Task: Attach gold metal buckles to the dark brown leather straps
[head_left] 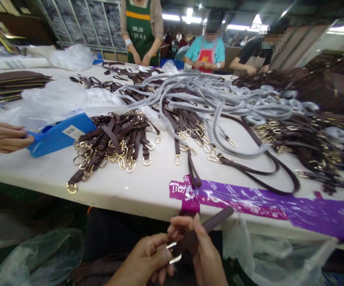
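A dark brown strap [219, 219] with a gold metal buckle [175, 259] is held between my two hands, below the table's front edge. My left hand [148, 254] pinches the buckle end between thumb and fingers. Around the strap, close beside the buckle, the fingers of my right hand [204, 246] are closed, and the strap's rounded free end sticks out up and to the right. Part of the strap is hidden behind the fingers. On the table ahead lies a heap of brown straps [118, 137] with gold rings and clasps.
Grey-wrapped cords [189, 85] spread across the white table [148, 190]. Purple tape [249, 200] covers the front edge. At left, another person's hand [5, 136] touches a blue folder [60, 133]. Clear plastic bags [43, 258] hang below. Several people stand across the table.
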